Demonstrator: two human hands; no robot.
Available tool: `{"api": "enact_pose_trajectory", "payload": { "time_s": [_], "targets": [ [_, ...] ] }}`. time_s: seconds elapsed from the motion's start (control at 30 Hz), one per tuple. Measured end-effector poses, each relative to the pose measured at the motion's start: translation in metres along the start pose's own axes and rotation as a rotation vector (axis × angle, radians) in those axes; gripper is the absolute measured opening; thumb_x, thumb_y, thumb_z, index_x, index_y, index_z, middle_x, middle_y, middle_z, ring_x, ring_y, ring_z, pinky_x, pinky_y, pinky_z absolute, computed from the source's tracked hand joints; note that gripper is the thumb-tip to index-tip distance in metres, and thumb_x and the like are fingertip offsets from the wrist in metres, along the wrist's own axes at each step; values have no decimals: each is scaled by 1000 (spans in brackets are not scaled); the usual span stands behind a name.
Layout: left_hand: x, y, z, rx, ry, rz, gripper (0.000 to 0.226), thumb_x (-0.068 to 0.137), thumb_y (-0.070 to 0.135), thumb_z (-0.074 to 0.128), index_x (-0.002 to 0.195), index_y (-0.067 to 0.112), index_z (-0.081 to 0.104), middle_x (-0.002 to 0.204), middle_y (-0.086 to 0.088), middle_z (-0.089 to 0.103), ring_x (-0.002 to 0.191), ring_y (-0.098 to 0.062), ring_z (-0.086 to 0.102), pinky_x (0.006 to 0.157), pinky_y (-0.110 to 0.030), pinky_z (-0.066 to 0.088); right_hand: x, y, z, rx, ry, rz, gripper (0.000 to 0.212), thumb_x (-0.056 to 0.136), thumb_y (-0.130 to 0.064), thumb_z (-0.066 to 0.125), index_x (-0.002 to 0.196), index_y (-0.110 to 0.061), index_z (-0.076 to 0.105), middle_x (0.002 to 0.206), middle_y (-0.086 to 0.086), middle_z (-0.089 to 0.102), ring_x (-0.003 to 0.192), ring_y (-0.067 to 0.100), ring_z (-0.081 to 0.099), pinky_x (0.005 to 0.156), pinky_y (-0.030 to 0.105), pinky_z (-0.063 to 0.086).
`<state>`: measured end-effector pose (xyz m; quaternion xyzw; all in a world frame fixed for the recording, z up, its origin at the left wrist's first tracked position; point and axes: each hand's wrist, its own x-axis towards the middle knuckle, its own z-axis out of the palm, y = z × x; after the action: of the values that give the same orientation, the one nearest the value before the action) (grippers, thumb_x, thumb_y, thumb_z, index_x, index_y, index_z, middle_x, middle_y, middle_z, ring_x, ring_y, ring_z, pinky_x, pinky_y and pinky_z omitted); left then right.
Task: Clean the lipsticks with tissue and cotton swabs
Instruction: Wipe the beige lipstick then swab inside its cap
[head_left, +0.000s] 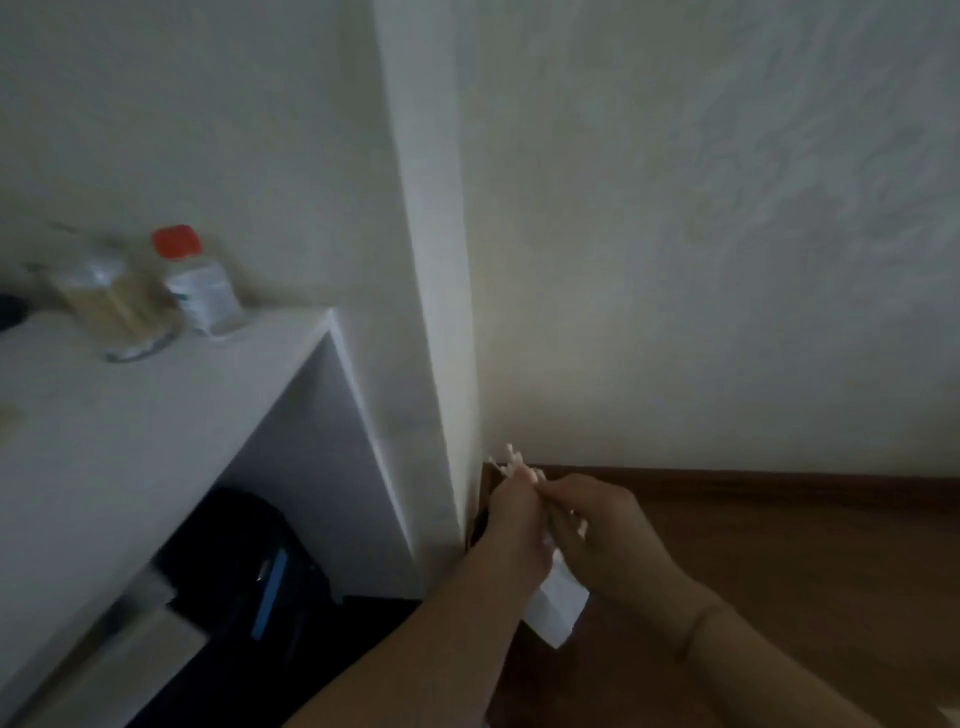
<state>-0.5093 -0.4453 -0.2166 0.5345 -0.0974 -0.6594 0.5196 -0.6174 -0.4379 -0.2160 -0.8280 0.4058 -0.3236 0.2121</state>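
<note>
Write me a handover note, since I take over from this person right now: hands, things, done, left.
Left hand: pinches a bunch of white-tipped cotton swabs.
Right hand: fingers curled at the same bunch; a white folded tissue hangs between the hands, which one holds it is unclear.
On the white desk: clear plastic swab jar, red-capped clear bottle.
No lipsticks in view.
Done: cannot tell. Left: cleaning, as far as shown.

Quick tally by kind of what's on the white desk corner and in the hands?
Red-capped bottle: 1
Clear container of sticks: 1
Tissue: 1
Cotton swab bunch: 1, swabs too blurred to count
Total: 4
</note>
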Motion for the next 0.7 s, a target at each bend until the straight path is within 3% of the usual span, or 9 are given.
{"api": "enact_pose_trajectory", "payload": {
  "time_s": [0.13, 0.23, 0.3, 0.37, 0.47, 0.57, 0.63, 0.7],
  "targets": [
    [80, -36, -14, 296, 101, -29, 35, 103, 29, 36, 105, 2, 58, 78, -4, 57, 65, -17, 54, 64, -31, 47, -10, 91, 50, 99, -54, 363, 32, 96, -23, 50, 127, -31, 57, 115, -17, 61, 99, 1, 58, 87, 26, 52],
    [149, -77, -36, 533, 168, -79, 35, 101, 31, 38, 92, 8, 61, 82, -9, 58, 65, -16, 54, 62, -26, 47, -12, 155, 92, 14, -220, 602, 40, 97, -25, 49, 137, -30, 46, 132, -11, 54, 111, 4, 55, 92, 18, 46],
    [179, -97, -51, 829, 135, -38, 34, 99, 40, 41, 113, 17, 61, 106, -6, 63, 91, -17, 60, 84, -34, 52, -12, 177, 115, 8, -353, 644, 44, 97, -28, 48, 140, -31, 40, 139, -10, 50, 118, 5, 52, 99, 21, 43],
    [208, -112, -53, 968, 156, -12, 38, 100, 42, 42, 127, 18, 54, 119, -5, 60, 108, -21, 57, 98, -40, 47, -12, 201, 135, 34, -433, 670, 47, 97, -28, 49, 143, -31, 36, 142, -8, 46, 124, 8, 48, 105, 24, 39],
    [229, -119, -38, 984, 217, 12, 38, 100, 34, 45, 133, 14, 48, 129, -8, 57, 117, -24, 55, 102, -37, 44, -11, 226, 148, 63, -414, 748, 50, 97, -15, 48, 144, -25, 35, 137, -1, 50, 115, 10, 53, 95, 16, 42],
    [248, -129, -32, 1132, 256, 89, 44, 96, 35, 51, 134, 13, 46, 131, -9, 55, 117, -23, 54, 100, -34, 44, -13, 234, 153, 159, -310, 765, 53, 95, -3, 45, 143, -24, 34, 120, 4, 60, 82, -2, 55, 66, 5, 43],
    [254, -135, -34, 1170, 266, 106, 54, 95, 39, 52, 141, 14, 39, 137, -9, 49, 123, -25, 50, 102, -36, 43, -15, 236, 158, 174, -327, 711, 52, 96, -3, 44, 143, -23, 32, 123, 4, 59, 87, -6, 53, 71, 3, 42],
    [255, -140, -37, 1171, 288, 118, 60, 94, 33, 51, 148, 15, 28, 144, -8, 43, 131, -26, 44, 108, -40, 38, -13, 233, 158, 148, -333, 721, 47, 97, -4, 43, 141, -19, 38, 131, 3, 55, 105, 4, 54, 87, 9, 41]
  ]
}}
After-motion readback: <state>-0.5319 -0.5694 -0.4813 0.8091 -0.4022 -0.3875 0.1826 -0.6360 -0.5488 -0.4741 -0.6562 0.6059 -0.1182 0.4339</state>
